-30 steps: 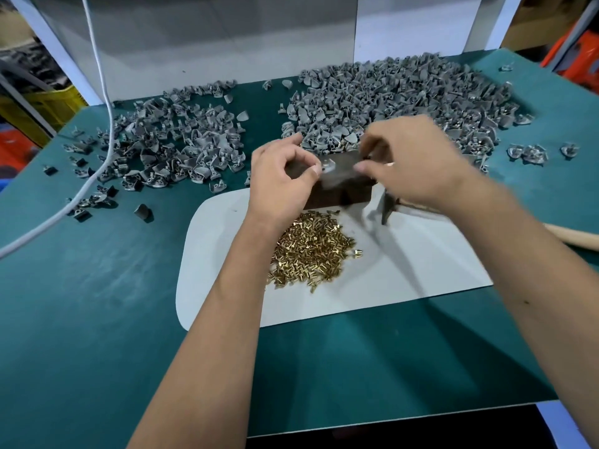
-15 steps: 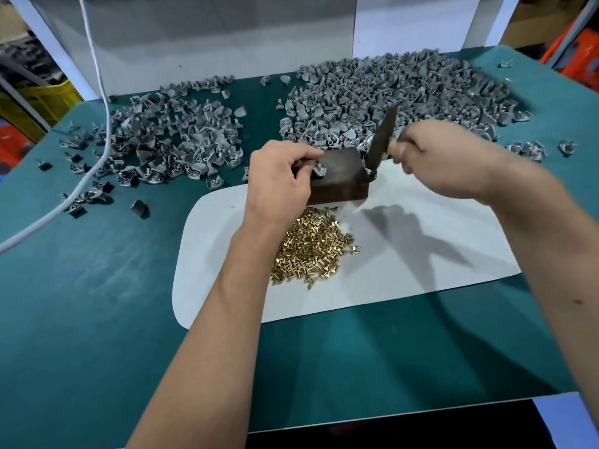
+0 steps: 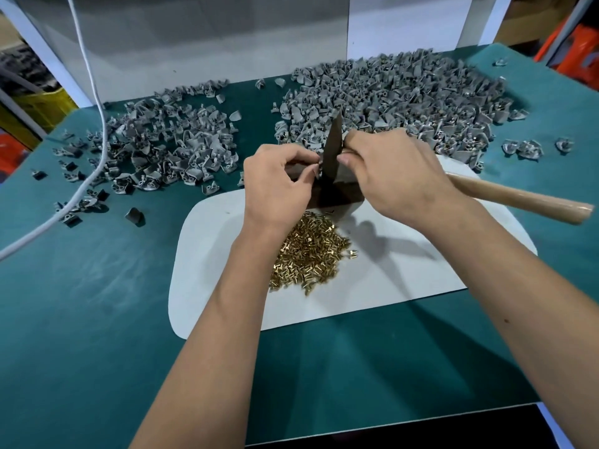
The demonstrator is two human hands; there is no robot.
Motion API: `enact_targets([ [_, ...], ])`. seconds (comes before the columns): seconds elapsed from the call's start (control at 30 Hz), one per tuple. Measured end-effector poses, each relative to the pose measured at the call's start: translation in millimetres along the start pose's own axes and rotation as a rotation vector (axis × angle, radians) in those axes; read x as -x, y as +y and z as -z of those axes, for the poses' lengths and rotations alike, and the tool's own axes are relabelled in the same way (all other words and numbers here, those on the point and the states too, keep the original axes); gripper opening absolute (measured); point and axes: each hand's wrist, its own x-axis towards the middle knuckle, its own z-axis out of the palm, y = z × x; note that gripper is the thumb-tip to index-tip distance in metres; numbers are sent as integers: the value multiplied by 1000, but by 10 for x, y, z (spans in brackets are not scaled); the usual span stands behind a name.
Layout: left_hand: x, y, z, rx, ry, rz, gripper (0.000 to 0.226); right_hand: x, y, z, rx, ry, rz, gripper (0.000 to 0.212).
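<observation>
The left hand (image 3: 278, 186) pinches a small part (image 3: 319, 164) atop the dark block (image 3: 337, 198). Beside it, the right hand (image 3: 392, 176) grips the hammer (image 3: 515, 198) close to its upright head. Brass rivets (image 3: 308, 254) lie below both hands on a white mat (image 3: 421, 270). 2 heaps of grey parts (image 3: 389, 95) lie beyond on the worktop (image 3: 97, 319).

The table cover (image 3: 97, 319) is dark teal green with pale dusty smears. The sheet (image 3: 227, 286) in the centre is plain white. The rivets (image 3: 308, 254) are shiny brass yellow. The parts (image 3: 405, 98) in the upper half are all matt grey. The block (image 3: 346, 197) is dark brown. The hammer (image 3: 332, 147) has a blackish head and a light beige wooden handle (image 3: 518, 199). The cable (image 3: 94, 92) at upper left is white, the crate (image 3: 39, 105) yellow.
</observation>
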Motion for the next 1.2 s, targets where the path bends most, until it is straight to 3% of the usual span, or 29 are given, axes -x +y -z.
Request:
enact_targets([
  [0.17, -2, -9, -16, 112, -10, 99, 14, -16, 22, 1, -16, -10, -8, 23],
  [0.4, 8, -21, -3, 107, 6, 92, 10, -18, 12, 76, -67, 208, -16, 24],
  [0.63, 16, -2, -29, 123, 26, 85, 17, -90, -17, 81, 28, 21, 14, 22],
  [0.8, 13, -12, -33, 112, 23, 74, 14, -82, -14, 138, 19, 172, 1, 25],
  [0.93, 15, 14, -37, 113, 34, 86, 14, -63, -26, 74, 80, 21, 12, 24],
  [1.1, -4, -27, -15, 121, 26, 100, 12, -56, -12, 105, 32, 155, 5, 23],
  [1.2, 9, -11, -8, 130, 29, 118, 14, -53, -64, 43, 60, 45, 35, 22],
])
